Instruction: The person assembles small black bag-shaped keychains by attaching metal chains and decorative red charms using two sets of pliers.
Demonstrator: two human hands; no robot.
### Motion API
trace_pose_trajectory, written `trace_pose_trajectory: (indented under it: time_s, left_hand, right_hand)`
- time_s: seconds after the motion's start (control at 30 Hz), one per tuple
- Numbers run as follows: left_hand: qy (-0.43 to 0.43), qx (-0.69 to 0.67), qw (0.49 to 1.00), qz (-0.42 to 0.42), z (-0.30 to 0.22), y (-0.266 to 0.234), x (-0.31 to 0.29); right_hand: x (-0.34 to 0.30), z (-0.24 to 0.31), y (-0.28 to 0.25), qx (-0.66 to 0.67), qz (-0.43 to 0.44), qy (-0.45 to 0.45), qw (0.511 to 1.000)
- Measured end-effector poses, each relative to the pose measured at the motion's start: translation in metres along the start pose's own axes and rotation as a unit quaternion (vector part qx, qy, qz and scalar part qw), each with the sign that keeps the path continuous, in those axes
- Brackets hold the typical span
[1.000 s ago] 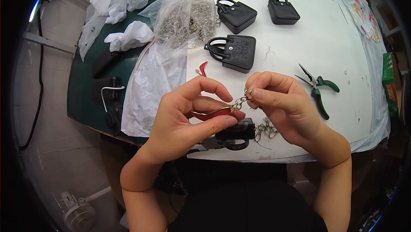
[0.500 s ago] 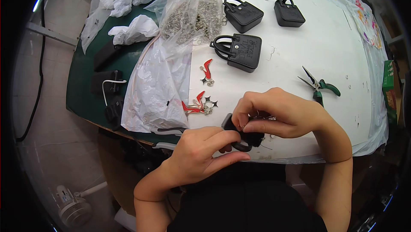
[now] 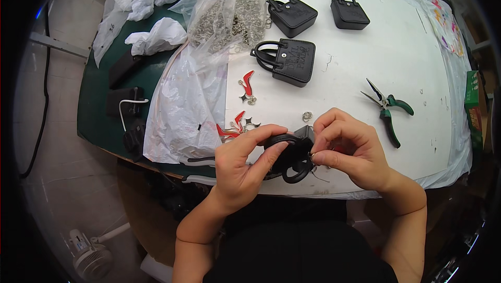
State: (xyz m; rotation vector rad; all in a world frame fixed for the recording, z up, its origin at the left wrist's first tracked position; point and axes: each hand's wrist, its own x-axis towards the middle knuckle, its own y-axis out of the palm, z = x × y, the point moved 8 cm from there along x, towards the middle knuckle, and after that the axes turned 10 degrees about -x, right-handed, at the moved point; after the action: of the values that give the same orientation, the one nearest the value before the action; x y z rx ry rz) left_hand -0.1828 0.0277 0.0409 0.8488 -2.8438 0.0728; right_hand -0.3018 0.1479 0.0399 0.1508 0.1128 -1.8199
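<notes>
A small black handbag (image 3: 306,134) is tilted at the table's near edge, its two loop handles toward me. My left hand (image 3: 235,165) grips it by one handle, thumb and fingers closed round the loop. At the bag's right side, my right hand (image 3: 360,155) pinches a tiny metal piece (image 3: 312,159), too small to make out fully. A bit of red shows behind those fingers. Just beyond the bag lie a few loose metal rings (image 3: 307,116). Red high-heel shoe charms (image 3: 248,83) with dark stars lie to the left, some partly behind my left hand.
Three more black mini handbags (image 3: 293,66) stand farther back. Green-handled pliers (image 3: 386,106) lie open at the right. A clear bag of metal chains (image 3: 229,17) sits at the back left, beside white plastic sheeting (image 3: 180,105) and dark boxes (image 3: 125,101) on green table.
The handbag has been turned and lifted, so its handles show more. My left hand has shifted to grip a handle; my right hand has moved slightly right, uncovering the loose rings.
</notes>
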Motion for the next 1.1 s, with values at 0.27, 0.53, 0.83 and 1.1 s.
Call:
trace_pose_trajectory:
  time_s: [0.27, 0.53, 0.83, 1.1]
  left_hand:
    - [-0.023, -0.047, 0.998, 0.018, 0.005, 0.007, 0.001]
    - [-0.013, -0.091, 0.996, -0.012, 0.014, 0.006, -0.005]
    - [0.043, -0.033, 0.994, -0.092, 0.013, 0.004, -0.013]
    - [0.164, 0.078, 0.982, -0.042, -0.012, 0.015, -0.015]
  right_hand:
    - [0.018, -0.012, 0.002, 0.101, 0.091, 0.084, 0.987]
    - [0.021, -0.02, -0.003, 0.029, -0.032, 0.004, 0.999]
    - [0.003, 0.012, 0.0, -0.276, -0.149, -0.268, 0.911]
    - [0.003, 0.001, -0.004, -0.223, -0.154, -0.244, 0.931]
